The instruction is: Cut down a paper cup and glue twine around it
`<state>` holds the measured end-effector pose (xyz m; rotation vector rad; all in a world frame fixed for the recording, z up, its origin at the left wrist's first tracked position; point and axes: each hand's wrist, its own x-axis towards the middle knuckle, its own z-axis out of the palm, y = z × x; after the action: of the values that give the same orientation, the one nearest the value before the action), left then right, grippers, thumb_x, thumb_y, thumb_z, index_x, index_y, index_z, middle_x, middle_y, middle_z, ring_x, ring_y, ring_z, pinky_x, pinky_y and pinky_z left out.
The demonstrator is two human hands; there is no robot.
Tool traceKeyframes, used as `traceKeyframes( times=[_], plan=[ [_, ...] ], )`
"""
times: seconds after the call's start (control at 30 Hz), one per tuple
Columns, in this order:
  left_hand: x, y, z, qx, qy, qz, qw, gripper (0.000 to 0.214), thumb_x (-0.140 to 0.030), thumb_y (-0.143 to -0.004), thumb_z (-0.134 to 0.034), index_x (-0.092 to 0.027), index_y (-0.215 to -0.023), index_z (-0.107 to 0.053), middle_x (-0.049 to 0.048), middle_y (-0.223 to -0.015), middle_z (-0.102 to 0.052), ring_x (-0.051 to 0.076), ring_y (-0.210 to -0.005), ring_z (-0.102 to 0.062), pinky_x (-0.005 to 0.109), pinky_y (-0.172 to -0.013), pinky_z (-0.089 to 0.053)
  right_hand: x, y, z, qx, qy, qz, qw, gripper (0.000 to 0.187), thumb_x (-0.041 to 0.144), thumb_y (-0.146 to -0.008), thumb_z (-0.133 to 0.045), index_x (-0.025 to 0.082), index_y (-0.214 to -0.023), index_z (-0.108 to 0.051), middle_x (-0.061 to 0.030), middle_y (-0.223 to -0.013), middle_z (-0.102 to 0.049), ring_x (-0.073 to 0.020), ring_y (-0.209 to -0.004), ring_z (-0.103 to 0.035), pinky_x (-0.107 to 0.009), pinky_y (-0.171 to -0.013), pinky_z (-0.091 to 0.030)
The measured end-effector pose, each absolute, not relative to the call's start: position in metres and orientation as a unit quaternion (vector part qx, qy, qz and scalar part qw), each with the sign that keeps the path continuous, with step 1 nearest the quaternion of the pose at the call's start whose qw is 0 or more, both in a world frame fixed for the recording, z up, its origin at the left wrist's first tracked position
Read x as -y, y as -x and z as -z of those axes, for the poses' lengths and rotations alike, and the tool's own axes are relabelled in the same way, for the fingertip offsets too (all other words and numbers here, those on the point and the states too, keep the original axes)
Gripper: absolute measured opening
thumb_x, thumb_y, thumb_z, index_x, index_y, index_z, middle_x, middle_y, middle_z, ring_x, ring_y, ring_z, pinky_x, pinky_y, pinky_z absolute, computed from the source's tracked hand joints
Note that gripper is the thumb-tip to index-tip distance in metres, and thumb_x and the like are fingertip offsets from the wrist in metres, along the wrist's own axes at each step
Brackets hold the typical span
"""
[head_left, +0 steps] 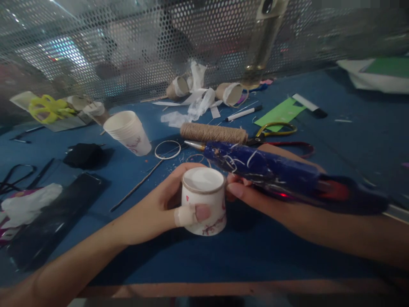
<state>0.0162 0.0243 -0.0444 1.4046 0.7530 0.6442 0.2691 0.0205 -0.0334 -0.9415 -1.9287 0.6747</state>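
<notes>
My left hand (166,204) is wrapped around a small white paper cup (204,200) with a red print, standing bottom-up with a ring of twine at its rim. A plaster covers the thumb. My right hand (255,196) grips a blue hot glue gun (265,166), which lies across the hand with its metal nozzle (194,145) pointing left, above and behind the cup. The fingertips of that hand touch the cup's right side.
A spool of brown twine (213,133) lies behind the glue gun, next to scissors (275,130). Another paper cup (128,131) lies tilted at the left. A marker (244,113), green paper (281,111), yellow scissors (47,108), cardboard rolls (229,93) and a perforated metal screen (159,42) stand farther back.
</notes>
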Motion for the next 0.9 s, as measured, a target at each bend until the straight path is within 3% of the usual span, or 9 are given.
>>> traceKeyframes(
  times=[0.17, 0.4, 0.53, 0.67, 0.9],
  plan=[
    [-0.028, -0.018, 0.044, -0.321, -0.589, -0.304, 0.677, 0.046, -0.036, -0.090, -0.081, -0.029, -0.130, -0.060, 0.0042, -0.124, -0.069, 0.027, -0.120, -0.064, 0.036, -0.100, -0.054, -0.020, -0.267, 0.032, 0.761, 0.372, -0.273, 0.456, 0.023, 0.021, -0.088, -0.076, 0.030, -0.083, -0.055, 0.0051, -0.076, -0.068, -0.0181, -0.071, -0.069, -0.033, -0.064, -0.061],
    [-0.024, -0.022, 0.043, -0.342, -0.599, -0.302, 0.658, 0.059, -0.015, -0.081, -0.087, -0.033, -0.129, -0.059, -0.0008, -0.115, -0.072, 0.019, -0.107, -0.068, 0.028, -0.095, -0.055, -0.020, -0.266, 0.037, 0.756, 0.377, -0.292, 0.448, 0.022, 0.022, -0.089, -0.076, 0.030, -0.084, -0.056, 0.0059, -0.075, -0.067, -0.0170, -0.067, -0.067, -0.033, -0.061, -0.059],
    [-0.024, -0.020, 0.039, -0.368, -0.611, -0.304, 0.632, 0.048, -0.026, -0.084, -0.087, -0.034, -0.127, -0.067, -0.0011, -0.112, -0.071, 0.019, -0.105, -0.065, 0.027, -0.094, -0.053, -0.019, -0.269, 0.039, 0.752, 0.384, -0.299, 0.444, 0.018, 0.028, -0.091, -0.076, 0.030, -0.086, -0.058, 0.0057, -0.075, -0.067, -0.0173, -0.063, -0.065, -0.034, -0.057, -0.057],
    [-0.025, -0.019, 0.035, -0.375, -0.620, -0.290, 0.625, 0.043, -0.034, -0.086, -0.084, -0.032, -0.127, -0.070, 0.0014, -0.113, -0.072, 0.022, -0.106, -0.064, 0.030, -0.095, -0.053, -0.019, -0.272, 0.034, 0.768, 0.408, -0.291, 0.398, 0.017, 0.031, -0.093, -0.073, 0.030, -0.086, -0.058, 0.0046, -0.077, -0.069, -0.0188, -0.068, -0.069, -0.035, -0.064, -0.061],
    [-0.025, -0.020, 0.048, -0.389, -0.617, -0.327, 0.601, 0.066, -0.029, -0.082, -0.088, -0.032, -0.140, -0.057, 0.0051, -0.129, -0.066, 0.027, -0.118, -0.061, 0.034, -0.099, -0.054, -0.018, -0.272, 0.034, 0.779, 0.410, -0.260, 0.397, 0.019, 0.033, -0.094, -0.073, 0.031, -0.087, -0.056, 0.0067, -0.077, -0.069, -0.0160, -0.067, -0.068, -0.031, -0.062, -0.060]
  ],
)
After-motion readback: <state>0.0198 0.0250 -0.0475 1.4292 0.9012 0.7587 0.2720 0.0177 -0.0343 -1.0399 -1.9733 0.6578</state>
